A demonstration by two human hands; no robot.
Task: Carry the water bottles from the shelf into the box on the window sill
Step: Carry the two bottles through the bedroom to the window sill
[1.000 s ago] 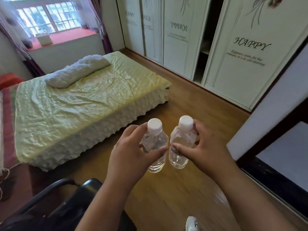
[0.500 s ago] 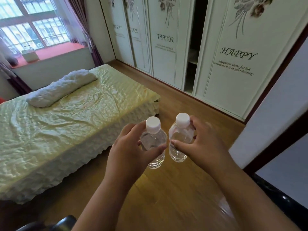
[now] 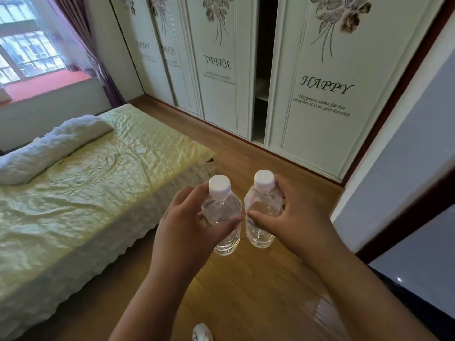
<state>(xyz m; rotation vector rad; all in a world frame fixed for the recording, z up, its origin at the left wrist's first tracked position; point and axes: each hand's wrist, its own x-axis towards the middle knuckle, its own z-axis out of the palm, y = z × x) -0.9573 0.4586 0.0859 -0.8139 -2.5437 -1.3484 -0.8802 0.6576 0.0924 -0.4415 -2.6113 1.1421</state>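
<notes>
Both arms were stretched out in front of the person, each hand wrapped around a clear water bottle with a white cap. The left hand (image 3: 187,225) gripped the left bottle (image 3: 222,217) at its shoulder, thumb curled across the near side and fingers round the far side, so the lower body hung free beneath the grip. The right hand (image 3: 293,217) clasped the right bottle (image 3: 261,217) the same way, thumb lying across its front and fingers curled behind the neck. The two bottles stood upright, side by side and very close, though I could not tell whether they touched. They were held above the wooden floor (image 3: 246,291), just off the corner of the bed (image 3: 86,193) with its pale yellow cover. The red window sill (image 3: 44,84) lay well apart, beyond the bed to the left, below the window. White wardrobe doors (image 3: 320,94) printed with "HAPPY" stood straight ahead.
</notes>
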